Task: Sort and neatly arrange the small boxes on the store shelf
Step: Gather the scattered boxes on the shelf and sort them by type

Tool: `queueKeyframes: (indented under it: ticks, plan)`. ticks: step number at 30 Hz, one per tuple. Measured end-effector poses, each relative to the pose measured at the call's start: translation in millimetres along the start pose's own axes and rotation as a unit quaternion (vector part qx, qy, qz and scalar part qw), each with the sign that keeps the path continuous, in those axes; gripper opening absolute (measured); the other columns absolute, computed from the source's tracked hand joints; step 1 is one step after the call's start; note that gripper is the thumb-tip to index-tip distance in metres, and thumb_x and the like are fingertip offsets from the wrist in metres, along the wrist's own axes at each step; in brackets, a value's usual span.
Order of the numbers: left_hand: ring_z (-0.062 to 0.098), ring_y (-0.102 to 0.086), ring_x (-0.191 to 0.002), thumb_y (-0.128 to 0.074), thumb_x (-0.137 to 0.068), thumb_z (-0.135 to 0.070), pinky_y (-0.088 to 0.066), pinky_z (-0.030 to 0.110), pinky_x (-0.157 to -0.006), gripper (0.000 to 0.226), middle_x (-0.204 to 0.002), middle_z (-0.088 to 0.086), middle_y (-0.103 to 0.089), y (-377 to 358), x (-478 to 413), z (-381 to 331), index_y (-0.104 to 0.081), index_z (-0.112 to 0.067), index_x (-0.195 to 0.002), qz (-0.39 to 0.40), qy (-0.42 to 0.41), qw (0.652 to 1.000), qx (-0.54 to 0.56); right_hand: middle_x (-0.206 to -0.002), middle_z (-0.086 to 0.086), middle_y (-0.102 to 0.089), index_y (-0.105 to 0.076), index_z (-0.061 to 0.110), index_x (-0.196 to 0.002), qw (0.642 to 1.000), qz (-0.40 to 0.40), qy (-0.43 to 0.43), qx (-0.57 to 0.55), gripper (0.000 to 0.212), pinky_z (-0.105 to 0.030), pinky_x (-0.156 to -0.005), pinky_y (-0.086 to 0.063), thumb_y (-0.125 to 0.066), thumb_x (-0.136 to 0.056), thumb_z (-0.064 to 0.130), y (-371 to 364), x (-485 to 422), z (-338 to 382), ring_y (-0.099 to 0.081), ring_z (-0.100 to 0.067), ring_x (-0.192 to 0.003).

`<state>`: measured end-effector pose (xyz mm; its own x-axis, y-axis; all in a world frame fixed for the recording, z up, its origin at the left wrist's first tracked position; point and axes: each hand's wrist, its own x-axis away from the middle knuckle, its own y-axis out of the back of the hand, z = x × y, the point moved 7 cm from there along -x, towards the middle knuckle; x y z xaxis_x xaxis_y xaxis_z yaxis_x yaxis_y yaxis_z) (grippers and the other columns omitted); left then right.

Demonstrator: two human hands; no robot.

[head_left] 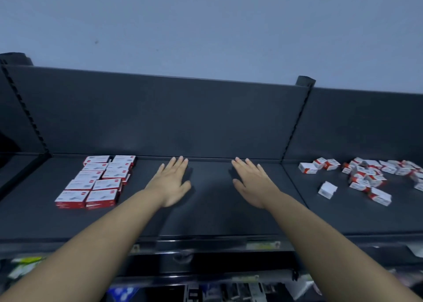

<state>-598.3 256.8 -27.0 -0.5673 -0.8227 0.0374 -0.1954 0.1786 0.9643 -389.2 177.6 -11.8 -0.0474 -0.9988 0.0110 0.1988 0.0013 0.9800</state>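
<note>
1. L hand = left hand [170, 182]: fingers straight and slightly spread, palm down, holding nothing. It's over the bare mid part of the shelf [212, 214], fingertips near the back edge.
2. R hand = right hand [251, 185]: same pose, flat, fingers straight, nothing in it. It mirrors the L hand, with a gap of bare shelf between the two.
3. Can't tell if the palms touch the deck or hover just above it; there's dark shadow under both.
4. Sorted boxes [96, 182]: red/white, on the shelf left of the L hand, close to it but apart. They sit in 2 tidy columns running front to back, edges touching. The front ones look stacked 2 high; the rest are unclear.
5. Loose boxes [366, 175]: same red/white type, in the next bay to the R, beyond the slotted upright [295, 127]. It's a jumbled heap, with boxes tilted and lying at odd angles, well apart from the R hand.
6. Stray box [327, 189]: white face up, sits alone in front-left of that heap.
7. Back panel [160, 114] is dark, with a pale wall [206, 27] above.
8. Lower shelf stock [240, 290] is too blurred to ID.
</note>
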Motion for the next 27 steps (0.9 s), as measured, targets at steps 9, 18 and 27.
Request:
queueKeyframes:
  ticks: [9, 18, 27]
  plan:
    - [0.014, 0.013, -0.149, -0.03, -0.101, -0.036, 0.005, 0.038, -0.122, 0.067, -0.162, -0.003, 0.01, -22.4, -10.6, -87.4, 0.007, -0.018, -0.155, 0.017, -0.03, 0.999, 0.006, -0.166, 0.009, -0.001, -0.006, 0.024, -0.159, 0.999, 0.048, -0.014, -0.009, 0.061, -0.044, -0.124, 0.003, -0.03, -0.105, 0.042, 11.0, 41.0, -62.0, 0.004, -0.014, -0.153]
    - [0.015, 0.01, -0.149, -0.032, -0.102, -0.035, 0.003, 0.039, -0.122, 0.067, -0.163, -0.003, 0.006, -29.3, -76.3, -150.0, 0.004, -0.017, -0.155, 0.029, -0.13, 0.991, -0.012, -0.166, 0.006, -0.004, -0.006, 0.021, -0.159, 0.993, 0.037, -0.112, -0.025, 0.065, -0.042, -0.124, 0.0, -0.035, -0.104, 0.043, 26.4, 53.6, -130.8, -0.001, -0.014, -0.153]
    - [0.013, 0.015, -0.148, -0.026, -0.102, -0.038, 0.009, 0.039, -0.121, 0.067, -0.162, -0.004, 0.013, -64.3, -124.4, -243.0, 0.01, -0.018, -0.154, 0.084, -0.256, 0.962, -0.055, -0.166, 0.004, -0.007, -0.007, 0.02, -0.159, 0.975, -0.009, -0.221, -0.039, 0.066, -0.04, -0.124, 0.0, -0.037, -0.104, 0.039, 48.9, 90.6, -213.2, -0.001, -0.015, -0.153]
